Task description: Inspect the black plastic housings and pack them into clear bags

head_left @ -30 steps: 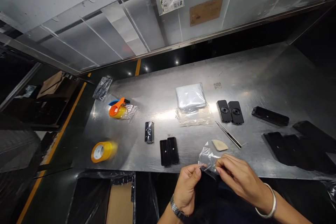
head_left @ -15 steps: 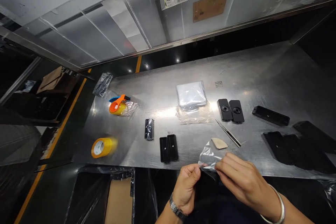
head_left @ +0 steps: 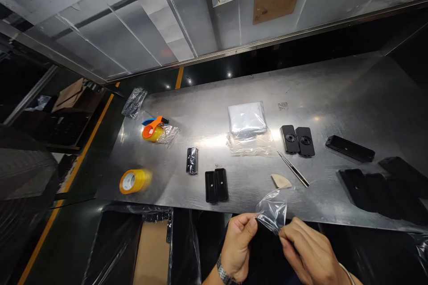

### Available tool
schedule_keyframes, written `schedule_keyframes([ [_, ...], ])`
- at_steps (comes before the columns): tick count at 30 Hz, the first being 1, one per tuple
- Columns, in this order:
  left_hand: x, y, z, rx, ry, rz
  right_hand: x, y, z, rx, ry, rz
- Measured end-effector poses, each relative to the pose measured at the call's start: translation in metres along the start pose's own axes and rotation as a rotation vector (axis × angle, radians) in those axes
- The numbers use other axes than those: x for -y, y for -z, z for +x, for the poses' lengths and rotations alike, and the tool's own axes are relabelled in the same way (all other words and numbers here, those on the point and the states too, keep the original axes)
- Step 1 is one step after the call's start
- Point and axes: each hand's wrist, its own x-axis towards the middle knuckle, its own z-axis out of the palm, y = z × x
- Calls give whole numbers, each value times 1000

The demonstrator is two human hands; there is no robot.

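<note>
A clear plastic bag (head_left: 272, 211) is stretched between my two hands at the table's front edge. My left hand (head_left: 239, 242) pinches its left side between thumb and fingers. My right hand (head_left: 309, 249) has its fingers closed on the lower right corner. Just beyond the bag lie a beige wedge-shaped piece (head_left: 281, 181) and metal tweezers (head_left: 293, 169). Two open black trays (head_left: 216, 185) stand side by side to the left. Farther back are a stack of clear bags (head_left: 247, 118) and two black boxes with round dials (head_left: 297, 140).
Yellow tape (head_left: 133, 181) and an orange tape dispenser (head_left: 153, 129) stand on the left of the metal table (head_left: 187, 107). A small wrapped black item (head_left: 191, 160) lies nearer the middle. Several black cases (head_left: 377, 189) cover the right. An open carton (head_left: 152, 249) sits below the front edge.
My right hand has moved down and slightly right, and the bag is now spread wider between my hands. The whole view has shifted slightly.
</note>
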Motion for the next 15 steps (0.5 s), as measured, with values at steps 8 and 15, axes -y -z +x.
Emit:
schedule_keyframes([
  [8, 3, 2, -7, -21, 36, -58, 1, -8, -9, -23, 40, 31],
  [15, 6, 3, -12, -32, 40, -85, -1, -11, -11, -1, 75, 8],
])
